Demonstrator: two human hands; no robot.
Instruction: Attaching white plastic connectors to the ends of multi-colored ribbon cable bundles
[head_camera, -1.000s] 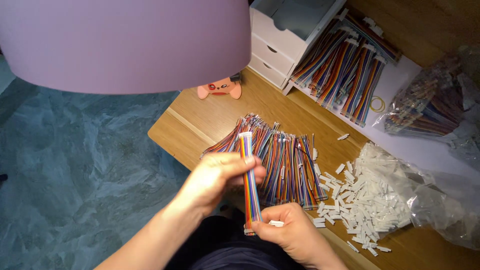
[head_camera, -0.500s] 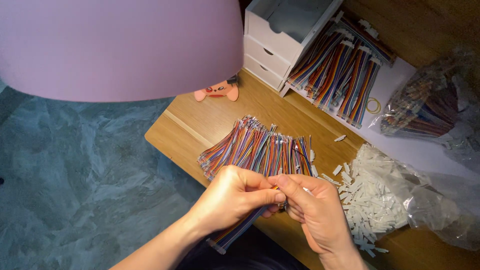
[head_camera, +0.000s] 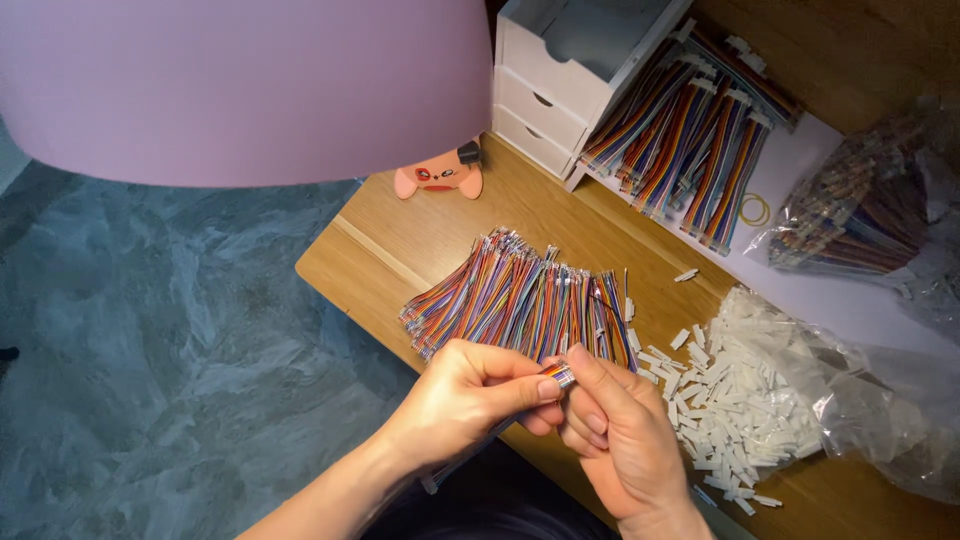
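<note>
My left hand (head_camera: 465, 395) and my right hand (head_camera: 620, 440) meet at the near edge of a wooden table (head_camera: 420, 240). Both pinch the metal-tipped end of one flat multicoloured ribbon wire (head_camera: 561, 374); the rest of it runs down under my left palm and is mostly hidden. Just beyond my fingers lies a fanned pile of the same rainbow wires (head_camera: 520, 295). A heap of small white plastic connectors (head_camera: 735, 400) lies to the right of my right hand.
A white drawer unit (head_camera: 560, 80) stands at the back, with bundled rainbow wires (head_camera: 690, 140) on a white sheet beside it. A clear bag of wires (head_camera: 860, 210) sits far right. A pink lampshade (head_camera: 250, 90) overhangs the left; a pink pig figure (head_camera: 440, 178) sits beneath it.
The wire stood upright between my hands a second ago. Now it is lowered, and both hands have closed together on its upper end near the table edge.
</note>
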